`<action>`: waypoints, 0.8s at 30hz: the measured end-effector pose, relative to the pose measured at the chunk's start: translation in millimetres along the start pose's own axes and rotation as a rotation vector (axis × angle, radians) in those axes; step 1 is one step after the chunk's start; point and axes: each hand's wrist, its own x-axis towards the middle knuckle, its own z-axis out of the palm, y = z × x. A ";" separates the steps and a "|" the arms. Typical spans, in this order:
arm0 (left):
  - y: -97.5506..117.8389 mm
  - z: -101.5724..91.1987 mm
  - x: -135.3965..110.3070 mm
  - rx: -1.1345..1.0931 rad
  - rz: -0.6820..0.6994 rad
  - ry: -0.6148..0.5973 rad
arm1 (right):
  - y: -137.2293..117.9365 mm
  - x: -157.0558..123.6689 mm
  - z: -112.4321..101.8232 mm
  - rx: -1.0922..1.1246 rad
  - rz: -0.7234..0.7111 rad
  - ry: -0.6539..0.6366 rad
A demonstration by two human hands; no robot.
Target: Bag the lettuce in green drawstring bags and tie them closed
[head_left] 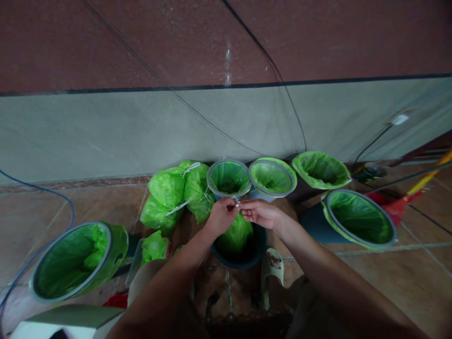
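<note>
Between my knees stands a dark blue trash bin point(259, 252), with a filled green garbage bag point(236, 238) inside it. The bag's gathered top rises to my hands. With closed fingertips my left hand point(222, 219) pinches the white drawstring point(238, 205) over the bag. My right hand point(263, 214) meets it from the other side, thumb and forefinger on the same string and the other fingers loosely curled. How the string is looped is too small to make out.
Several tied green bags point(164, 188) lie by the wall on the left. Bag-lined bins stand behind my hands point(229, 176), at right point(360, 219) and at left point(76, 263). A clear box point(134, 266) holds green plastic. A blue cable point(72, 207) crosses the tiles.
</note>
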 end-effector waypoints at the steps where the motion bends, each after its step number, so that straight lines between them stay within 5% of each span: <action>1: -0.4 -0.8 0.4 0.015 0.003 -0.002 | -0.1 -0.7 0.9 0.003 -0.006 0.023; 6: -1.4 -9.2 2.8 0.223 -0.046 -0.014 | 0.9 3.2 -4.8 -0.231 -0.157 0.121; 15: -15.1 -1.5 -2.8 0.794 -0.250 -0.246 | 10.5 26.0 -31.1 -0.883 -0.277 0.381; 19: -25.5 4.3 -6.5 0.763 -0.321 -0.333 | 6.0 19.9 -27.8 -1.123 -0.372 0.411; 24: -42.3 22.3 -12.2 0.585 -0.341 -0.421 | 9.4 23.6 -22.4 -1.220 -0.366 0.298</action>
